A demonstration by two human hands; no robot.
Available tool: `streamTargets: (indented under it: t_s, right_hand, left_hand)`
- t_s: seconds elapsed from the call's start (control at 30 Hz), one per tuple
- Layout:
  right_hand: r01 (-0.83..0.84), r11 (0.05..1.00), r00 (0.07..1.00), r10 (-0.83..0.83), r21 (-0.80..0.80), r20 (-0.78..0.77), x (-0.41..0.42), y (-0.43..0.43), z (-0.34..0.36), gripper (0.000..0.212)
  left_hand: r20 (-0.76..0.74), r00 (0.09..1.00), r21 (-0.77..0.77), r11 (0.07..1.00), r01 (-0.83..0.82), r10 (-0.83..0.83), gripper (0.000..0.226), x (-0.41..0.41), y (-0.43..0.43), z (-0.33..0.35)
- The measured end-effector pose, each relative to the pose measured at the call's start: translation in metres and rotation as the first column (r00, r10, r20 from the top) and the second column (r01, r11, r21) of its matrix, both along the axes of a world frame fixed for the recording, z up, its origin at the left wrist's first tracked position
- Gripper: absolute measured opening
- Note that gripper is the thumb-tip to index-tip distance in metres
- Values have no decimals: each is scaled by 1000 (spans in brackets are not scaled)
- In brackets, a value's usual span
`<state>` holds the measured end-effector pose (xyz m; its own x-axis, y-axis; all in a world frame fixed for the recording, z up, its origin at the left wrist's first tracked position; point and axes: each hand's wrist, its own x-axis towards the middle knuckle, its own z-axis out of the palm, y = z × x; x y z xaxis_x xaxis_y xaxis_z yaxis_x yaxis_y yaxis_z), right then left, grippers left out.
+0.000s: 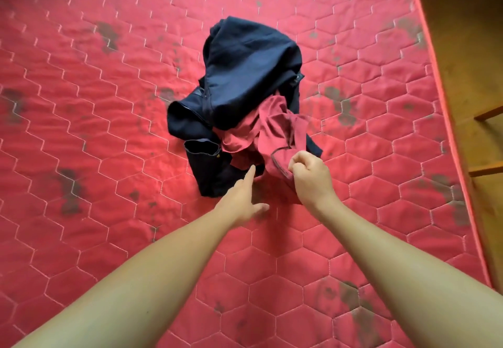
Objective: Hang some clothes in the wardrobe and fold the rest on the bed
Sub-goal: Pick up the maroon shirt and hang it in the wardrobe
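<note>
A crumpled pile of clothes lies in the middle of the red quilted mattress (pixel 109 119). On top is a dark navy garment (pixel 245 70). A maroon garment (pixel 261 132) spills out of the pile's near side. My right hand (pixel 310 176) grips the near edge of the maroon garment, fingers curled round its dark-stitched hem. My left hand (pixel 245 198) is just left of it, index finger stretched out and touching the pile's near edge, holding nothing. No wardrobe or hanger is in view.
The mattress carries dark stains in several places. Its right edge (pixel 446 119) borders a wooden floor (pixel 471 48). Wooden bars (pixel 487 169) stick in from the right side. A dark object shows past the far edge at the top.
</note>
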<state>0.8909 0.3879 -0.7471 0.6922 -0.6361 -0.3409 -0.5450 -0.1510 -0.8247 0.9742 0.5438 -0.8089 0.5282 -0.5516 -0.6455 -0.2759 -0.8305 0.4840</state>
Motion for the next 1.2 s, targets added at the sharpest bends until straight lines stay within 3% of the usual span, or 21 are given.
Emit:
streamTargets:
  t_s: [0.07,0.13,0.2,0.27,0.3,0.37,0.47,0.5,0.6,0.7,0.8,0.9,1.1,1.2]
  right_hand:
    - [-9,999,997,6,43,77,12,2,47,16]
    - [-10,999,988,3,49,151,25,4,95,20]
    - [-7,999,971,-5,51,241,33,7,146,25]
    - [7,997,949,-30,76,313,39,12,198,16]
    - [25,995,940,-55,95,335,40,14,223,18]
    - [63,990,920,-106,126,378,40,18,271,25]
    - [143,966,866,-227,214,445,37,27,342,32]
    - [174,950,841,-280,258,463,35,31,366,37]
    - [199,924,760,-356,327,544,31,45,440,41]
    - [172,928,716,-348,329,606,26,61,507,39]
    - [166,936,690,-336,312,642,17,70,557,37]
    - [202,940,668,-338,276,663,9,72,594,38]
    - [273,947,626,-311,173,715,-20,74,647,38]
    - [299,942,607,-312,154,730,-39,71,661,38]
  left_hand:
    - [-11,997,-97,992,-80,79,114,8,-1,28]
    - [12,994,-196,975,-102,107,102,19,-4,60]
    - [29,996,-293,953,-75,88,67,29,-9,100]
    - [87,993,-380,924,-45,84,19,35,-13,150]
    - [113,989,-416,908,-45,100,12,37,-13,175]
    - [125,983,-469,881,-59,133,25,43,-12,222]
    - [78,989,-475,877,-75,127,16,44,-4,299]
    - [18,994,-460,884,-84,104,11,42,1,321]
    - [-230,973,-438,896,-74,-32,29,30,20,375]
    - [-357,929,-464,882,-87,-96,41,16,34,429]
    - [-469,878,-536,822,-193,-99,34,4,41,490]
    - [-481,867,-550,814,-185,-128,17,-7,52,533]
    - [-384,909,-575,812,-100,-160,24,-33,84,581]
    - [-336,897,-621,783,19,-288,19,-33,93,594]
